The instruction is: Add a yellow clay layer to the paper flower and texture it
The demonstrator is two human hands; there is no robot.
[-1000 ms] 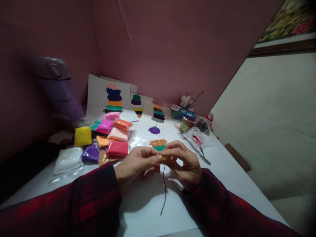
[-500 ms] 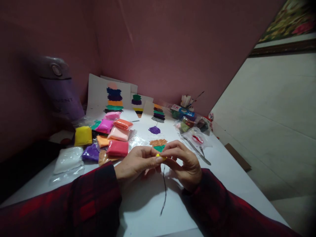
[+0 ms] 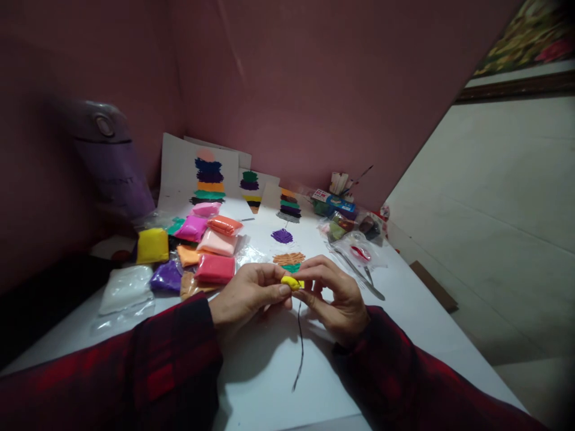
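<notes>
Pinching one small lump of yellow modelling clay (image 3: 291,282) between both sets of fingertips, just above the near middle of the white tabletop (image 3: 417,323). Left hand (image 3: 249,294) curling shut, thumb and forefinger pressing the lump's left end; right hand (image 3: 335,296) likewise closing thumb and forefinger on its right end, remaining fingers folding loosely underneath. Showing far more yellow now than half a second ago, when only a speck was peeking out between the thumbs: looking like the lump being drawn out or rolled longer rather than squashed, though too small to be sure. Hands otherwise barely shifting from a second ago. Hanging just below the lump, a thin dark strand (image 3: 299,341) trailing toward the near edge.

Surroundings, big things first. Dull pink wall (image 3: 291,84) closing off the far side, pale tiled floor (image 3: 494,239) dropping away right, a framed picture (image 3: 521,54) leaning at far right. Blurry purple lidded container (image 3: 112,161) standing far left. White sheets carrying stacked bands of coloured clay (image 3: 207,179) propped against the wall. Heap of clay packets in clear wrappers (image 3: 197,251) spreading left of the hands, a white packet (image 3: 126,290) nearest. Directly beyond the fingers, small purple, orange and green clay patches (image 3: 287,251) lying on the sheet. Right of those, metal tweezers (image 3: 359,275) resting beside a clear bag with something red (image 3: 359,252).
</notes>
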